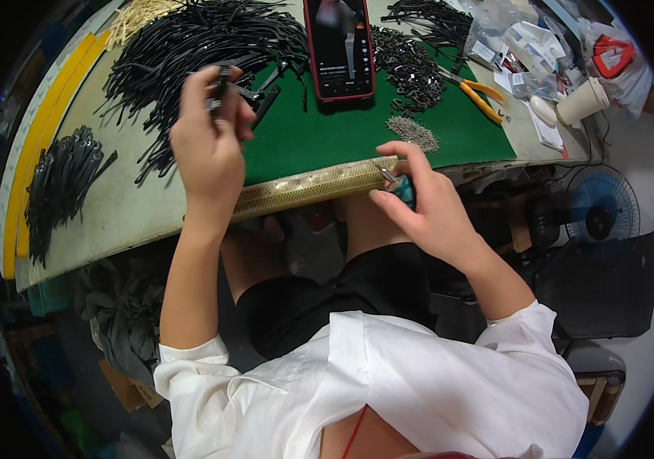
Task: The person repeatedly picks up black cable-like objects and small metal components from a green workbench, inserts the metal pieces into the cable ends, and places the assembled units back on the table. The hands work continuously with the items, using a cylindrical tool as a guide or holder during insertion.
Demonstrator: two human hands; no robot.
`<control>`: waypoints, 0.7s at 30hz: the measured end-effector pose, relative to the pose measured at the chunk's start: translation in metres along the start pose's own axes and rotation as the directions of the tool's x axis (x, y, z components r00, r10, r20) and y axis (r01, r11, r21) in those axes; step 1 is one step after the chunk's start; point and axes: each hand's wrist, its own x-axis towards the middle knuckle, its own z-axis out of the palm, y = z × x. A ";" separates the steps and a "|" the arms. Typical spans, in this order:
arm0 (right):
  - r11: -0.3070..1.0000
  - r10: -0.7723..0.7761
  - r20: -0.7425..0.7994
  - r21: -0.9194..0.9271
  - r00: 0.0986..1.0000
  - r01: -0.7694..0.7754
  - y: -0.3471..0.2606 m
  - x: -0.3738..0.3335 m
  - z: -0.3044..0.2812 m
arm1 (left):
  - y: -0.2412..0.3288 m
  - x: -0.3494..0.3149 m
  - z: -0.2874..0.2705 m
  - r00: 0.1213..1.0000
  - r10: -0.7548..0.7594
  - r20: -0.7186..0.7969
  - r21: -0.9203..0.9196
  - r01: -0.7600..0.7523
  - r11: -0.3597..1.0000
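Note:
My left hand (pixel 210 141) is raised over the table's front edge, its fingers closed on a small black strap-like piece (pixel 222 86). Motion blurs that piece, so its shape is not clear. Behind it spreads a large heap of black straps (pixel 181 57). My right hand (pixel 438 210) is at the right end of a gold-coloured mesh-patterned strip (pixel 304 186) along the front edge. Between its thumb and fingers is a small hand tool with a teal handle (pixel 404 191) and a short metal shaft pointing up and left.
On the green mat (pixel 288 141) are a red-cased phone (pixel 340 53), loose black metal fittings (pixel 411 69), tiny silver pieces (pixel 412 134) and orange-handled pliers (pixel 480 99). A smaller black strap bundle (pixel 63 187) sits left. A white cup (pixel 585 99) and plastic bags stand right; a fan (pixel 602 205) is below.

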 end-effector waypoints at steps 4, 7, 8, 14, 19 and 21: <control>1.000 0.022 0.017 0.014 1.000 -0.023 0.011 -0.004 -0.008 | -0.014 -0.012 0.013 0.985 0.099 -0.141 -0.213 -0.128 0.969; 1.000 0.014 -0.007 0.025 1.000 -0.014 0.015 -0.003 -0.010 | -0.014 -0.011 0.009 0.999 0.035 0.039 0.141 -0.040 0.989; 1.000 0.013 -0.021 0.023 1.000 -0.012 0.017 -0.004 -0.013 | -0.006 -0.003 0.006 0.996 0.040 0.074 0.260 -0.058 0.964; 0.991 0.108 -0.057 0.082 0.993 -0.103 0.015 0.000 -0.030 | -0.039 0.022 0.009 0.944 -0.013 0.329 0.827 -0.281 0.487; 0.997 0.032 -0.091 0.070 0.995 -0.026 0.026 0.002 -0.032 | -0.040 0.034 -0.002 0.947 -0.115 0.300 0.774 -0.172 0.609; 0.994 0.107 -0.087 0.028 0.990 -0.105 0.026 -0.001 -0.041 | -0.028 0.037 0.001 0.943 -0.144 0.301 0.736 -0.134 0.663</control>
